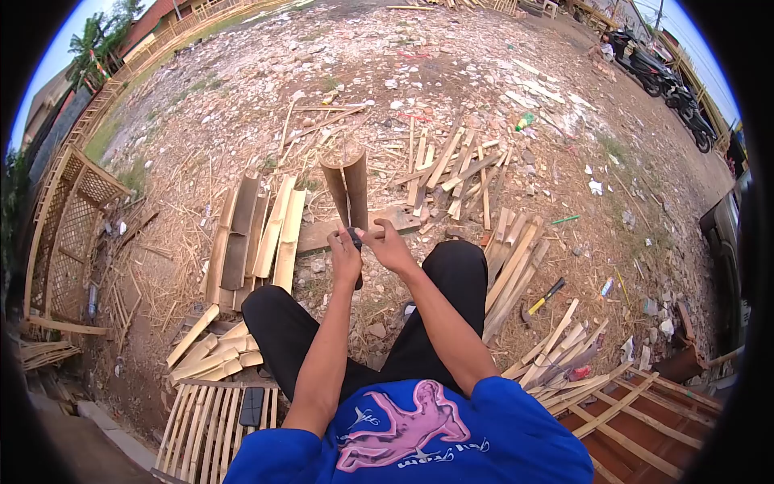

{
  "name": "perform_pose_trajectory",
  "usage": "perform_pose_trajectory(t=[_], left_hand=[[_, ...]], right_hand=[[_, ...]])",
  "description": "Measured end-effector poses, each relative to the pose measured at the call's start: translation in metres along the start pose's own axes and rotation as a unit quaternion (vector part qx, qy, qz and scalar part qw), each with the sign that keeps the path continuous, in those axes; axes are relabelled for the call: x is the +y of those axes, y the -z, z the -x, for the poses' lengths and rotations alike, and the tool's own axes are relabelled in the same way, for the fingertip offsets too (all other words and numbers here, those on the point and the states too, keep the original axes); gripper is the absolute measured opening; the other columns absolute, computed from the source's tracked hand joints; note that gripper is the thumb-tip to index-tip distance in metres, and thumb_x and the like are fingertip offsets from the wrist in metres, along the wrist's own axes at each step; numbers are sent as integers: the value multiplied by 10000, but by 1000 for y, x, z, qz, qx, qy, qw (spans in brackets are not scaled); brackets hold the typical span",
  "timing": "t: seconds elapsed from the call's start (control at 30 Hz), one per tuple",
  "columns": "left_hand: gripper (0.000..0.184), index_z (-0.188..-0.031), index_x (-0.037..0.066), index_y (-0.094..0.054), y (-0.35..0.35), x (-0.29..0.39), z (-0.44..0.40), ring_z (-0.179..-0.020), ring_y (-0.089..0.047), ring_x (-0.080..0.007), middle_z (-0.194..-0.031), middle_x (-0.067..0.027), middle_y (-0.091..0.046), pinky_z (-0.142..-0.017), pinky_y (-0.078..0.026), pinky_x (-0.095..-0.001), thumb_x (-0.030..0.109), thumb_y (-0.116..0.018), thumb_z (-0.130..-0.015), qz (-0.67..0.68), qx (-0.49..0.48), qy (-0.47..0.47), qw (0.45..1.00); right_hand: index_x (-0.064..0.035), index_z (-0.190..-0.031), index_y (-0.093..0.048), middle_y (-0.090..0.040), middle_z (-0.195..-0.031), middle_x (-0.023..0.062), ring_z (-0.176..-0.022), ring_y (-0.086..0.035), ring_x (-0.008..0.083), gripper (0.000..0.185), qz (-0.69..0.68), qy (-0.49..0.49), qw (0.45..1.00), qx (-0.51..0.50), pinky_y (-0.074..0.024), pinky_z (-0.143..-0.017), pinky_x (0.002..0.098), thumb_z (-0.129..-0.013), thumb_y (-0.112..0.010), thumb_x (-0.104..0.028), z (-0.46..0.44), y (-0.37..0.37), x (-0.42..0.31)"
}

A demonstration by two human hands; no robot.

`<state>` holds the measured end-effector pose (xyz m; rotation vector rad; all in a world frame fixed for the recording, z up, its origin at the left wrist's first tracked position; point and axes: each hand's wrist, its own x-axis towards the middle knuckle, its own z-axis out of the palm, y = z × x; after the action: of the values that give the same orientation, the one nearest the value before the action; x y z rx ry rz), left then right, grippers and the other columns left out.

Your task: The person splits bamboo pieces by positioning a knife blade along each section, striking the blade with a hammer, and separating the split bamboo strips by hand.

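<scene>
A thick brown bamboo section [345,185] stands upright in front of me, a pale split running down its side. My left hand [347,260] is closed at its lower near side on a dark tool [359,282], whose rounded end shows below the wrist. My right hand [390,248] meets it there, thumb and fingers curled in a pinch on the same dark tool. The fingers hide most of the tool, so I cannot make out its kind. Under the bamboo lies a flat wooden board [321,234].
Split bamboo pieces lie left [237,230] and right [516,262] of my knees. A yellow-and-black hammer [544,300] rests on the ground to the right. A black phone [251,407] is on the slatted bamboo seat [193,431]. Motorcycles [657,77] stand far right.
</scene>
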<state>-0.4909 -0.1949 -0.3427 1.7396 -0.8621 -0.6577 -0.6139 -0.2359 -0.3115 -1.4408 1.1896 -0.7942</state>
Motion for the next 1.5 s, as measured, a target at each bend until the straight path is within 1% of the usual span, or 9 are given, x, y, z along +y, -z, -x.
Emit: perform_pose_trajectory(t=[0.17, 0.3, 0.47, 0.57, 0.63, 0.83, 1.0, 1.2, 1.5], left_hand=[[726, -1260, 61, -462, -6, 23, 16, -836, -577, -193, -980, -127, -603, -737, -475, -334, 685, -208, -990, 359, -67, 234, 901], [724, -1253, 89, -475, -17, 21, 7, -746, -542, -168, -940, -101, -613, -710, -457, -313, 712, -238, -973, 424, -33, 194, 884], [620, -1270, 53, -436, -12, 30, 6, -1152, -495, -256, -1246, -131, -524, -1014, -386, -416, 610, -358, -1009, 475, -8, 124, 871], [518, -1294, 57, -424, 0, 55, 17, -1192, -449, -264, -1220, -117, -495, -993, -385, -411, 425, -591, -969, 80, 105, -117, 984], [503, -1275, 70, -466, 30, 78, 1, -1239, -397, -303, -1283, -130, -468, -1033, -305, -438, 272, -706, -881, -142, 182, -366, 902], [589, -1287, 107, -537, 83, 175, -103, -1224, -467, -264, -1294, -138, -519, -1057, -282, -484, 488, -689, -864, -433, 94, -535, 719], [513, -1139, 70, -601, 75, 190, -161, -861, -664, -354, -808, -158, -680, -900, -450, -495, 536, -569, -926, -476, -181, -463, 725], [360, -863, 83, -595, 50, 177, -169, -714, -657, -364, -726, -148, -665, -613, -500, -492, 434, -567, -937, -446, -162, -435, 766], [323, -807, 97, -598, 49, 158, -171, -643, -644, -371, -654, -153, -638, -561, -485, -476, 403, -612, -906, -398, -58, -461, 791]], right_hand=[[25, -1174, -556, -670, -975, 143, -874, -652, 212, 599, -63, -12, 997, -37, -517, -789, 347, -885, -695, -481, -7, -25, 5], [-8, -1112, -601, -654, -915, 65, -776, -622, 138, 513, -197, -24, 979, -45, -515, -695, 295, -850, -766, -418, -15, -25, 6], [-9, -1146, -594, -662, -907, 63, -782, -623, 124, 448, -211, -21, 974, -80, -516, -704, 276, -809, -803, -217, -26, -30, 5], [-52, -1147, -593, -651, -948, 58, -773, -633, 128, 454, -193, -24, 977, -86, -528, -659, 269, -791, -799, -243, -31, -35, 3], [-44, -1092, -590, -629, -845, 56, -671, -619, 131, 405, -208, -70, 972, -82, -511, -532, 287, -771, -776, -207, -29, -32, -4], [-22, -1056, -584, -556, -662, 28, -474, -522, 116, 344, -204, -103, 971, -71, -433, -418, 274, -767, -725, -145, -38, -33, -1], [-17, -1031, -603, -543, -639, 15, -456, -509, 110, 312, -178, -114, 974, -77, -435, -417, 273, -770, -721, -142, -35, -23, -17], [-18, -922, -597, -556, -611, 23, -437, -527, 118, 222, -136, -81, 985, -71, -427, -403, 268, -774, -725, -123, -41, -25, -9], [6, -1014, -633, -687, -829, 126, -725, -662, 221, 386, -7, 34, 999, 17, -524, -690, 359, -720, -749, -216, -43, -36, 2]])
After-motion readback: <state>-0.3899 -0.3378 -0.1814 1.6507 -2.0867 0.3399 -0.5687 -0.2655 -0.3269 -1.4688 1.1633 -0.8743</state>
